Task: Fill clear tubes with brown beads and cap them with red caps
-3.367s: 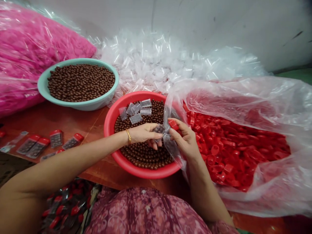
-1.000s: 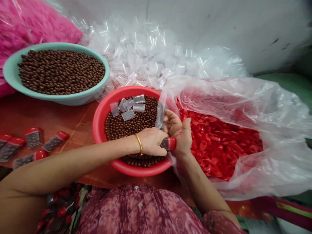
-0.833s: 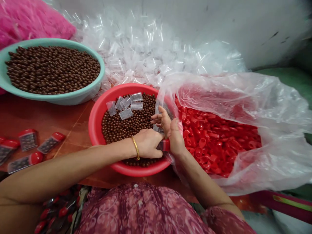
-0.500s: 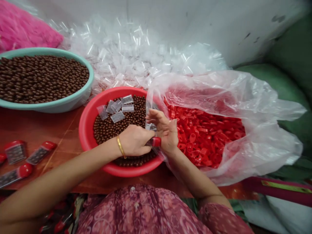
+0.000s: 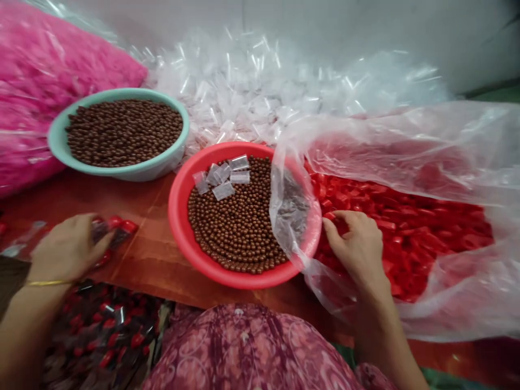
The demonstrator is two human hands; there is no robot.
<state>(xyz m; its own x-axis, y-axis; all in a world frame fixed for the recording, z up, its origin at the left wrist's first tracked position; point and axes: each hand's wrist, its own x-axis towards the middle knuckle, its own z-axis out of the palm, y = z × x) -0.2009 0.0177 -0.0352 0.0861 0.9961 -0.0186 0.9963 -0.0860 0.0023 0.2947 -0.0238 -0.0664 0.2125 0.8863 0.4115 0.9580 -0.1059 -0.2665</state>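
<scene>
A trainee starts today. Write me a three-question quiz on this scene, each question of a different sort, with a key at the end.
1. Which hand is at the loose red caps?
2. True or false: some clear cases lie on the brown balls in the red bowl.
3. Fill in the blank: the edge of the ____ hangs over the red bowl on the picture's right.

Key: 1. The right hand. 2. True. 3. Clear bag.

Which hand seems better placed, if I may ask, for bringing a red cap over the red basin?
Probably the right hand: it is at the red caps, beside the red basin, while the left hand is away at the red-capped containers.
</scene>
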